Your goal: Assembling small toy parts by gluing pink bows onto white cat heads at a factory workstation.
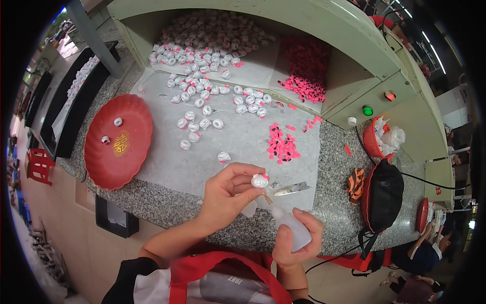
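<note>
Head view. The small white rounded piece with a pink patch (260,181) is held above the near part of the white paper sheet (162,144). Left hand (228,195): grip pinching this piece between thumb and fingertips. Right hand (296,257): grip wrapped around a translucent white squeeze bottle with a narrow nozzle (292,228); nozzle slants up toward the piece, contact unclear.

Handling (judged): piece probably light and stiff, its glossy curve perhaps slippery; best held by the sides, pink patch left uncovered. Bottle likely light, soft-walled; hold around the body, gently, since hard pressure could force out contents. Fill level cannot be told.

Just beyond the hands: a flat metal strip (291,189) and a loose scatter of pink pieces with dark spots (281,147), both on the sheet, which covers part of the grey speckled stone surface (329,177).

Containers. Pale green cabinet (354,53): large heap of similar white pieces (202,53) at left, pink pile (304,91) at right. Red scalloped dish with a gold emblem (101,167), left: two small rounded pieces, well apart. Red plastic basket (371,139), right: crumpled white and clear material. Long black tray (63,147), far left: many white pieces. Black bin (134,225), below the surface edge: something pale, indistinct.
</note>
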Demonstrator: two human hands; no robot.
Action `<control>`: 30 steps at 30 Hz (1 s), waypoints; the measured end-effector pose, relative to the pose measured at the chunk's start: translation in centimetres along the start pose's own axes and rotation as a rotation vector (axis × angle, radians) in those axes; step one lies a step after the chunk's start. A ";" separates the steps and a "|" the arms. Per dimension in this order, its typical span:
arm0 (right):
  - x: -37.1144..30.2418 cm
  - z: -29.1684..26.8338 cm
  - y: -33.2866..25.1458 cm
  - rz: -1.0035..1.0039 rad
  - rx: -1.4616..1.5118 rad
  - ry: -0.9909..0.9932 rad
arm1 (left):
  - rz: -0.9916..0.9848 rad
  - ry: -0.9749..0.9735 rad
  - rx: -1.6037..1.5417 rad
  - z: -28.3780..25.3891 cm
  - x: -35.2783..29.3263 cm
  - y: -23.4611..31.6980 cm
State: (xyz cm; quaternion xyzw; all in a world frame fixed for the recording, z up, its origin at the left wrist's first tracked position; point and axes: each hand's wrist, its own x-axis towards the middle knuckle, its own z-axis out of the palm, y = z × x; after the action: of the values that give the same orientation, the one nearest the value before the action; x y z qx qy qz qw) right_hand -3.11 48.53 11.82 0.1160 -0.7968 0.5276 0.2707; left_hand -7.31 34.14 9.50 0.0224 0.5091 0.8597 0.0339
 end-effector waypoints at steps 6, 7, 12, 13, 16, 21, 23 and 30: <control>0.3 -0.1 -0.2 -0.055 -0.087 -0.042 | 0.069 0.018 0.079 0.1 -0.2 0.1; 0.3 0.0 -0.2 -0.056 -0.081 -0.052 | 0.067 0.018 0.079 0.1 -0.2 0.1; 0.2 0.1 0.0 -0.064 -0.097 -0.055 | 0.065 0.011 0.095 -0.1 -0.3 0.3; 0.3 0.2 0.0 -0.078 -0.099 -0.056 | 0.063 0.011 0.095 -0.1 -0.3 0.3; 0.3 0.4 -0.1 -0.082 -0.121 -0.074 | 0.057 0.010 0.088 -0.1 -0.2 0.4; 0.3 0.3 0.1 -0.076 -0.115 -0.072 | 0.068 0.003 0.104 -0.1 0.0 0.3; 0.3 0.3 0.2 -0.055 -0.107 -0.067 | 0.079 0.002 0.099 -0.2 0.1 0.2; 1.0 0.3 0.1 -0.155 -0.098 -0.085 | 0.138 0.004 0.177 -0.1 -0.1 -0.1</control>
State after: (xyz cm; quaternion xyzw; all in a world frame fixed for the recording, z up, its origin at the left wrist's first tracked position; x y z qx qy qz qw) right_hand -4.08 48.42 12.19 0.1863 -0.8210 0.4602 0.2819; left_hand -7.18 34.11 9.37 0.0588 0.5803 0.8118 -0.0285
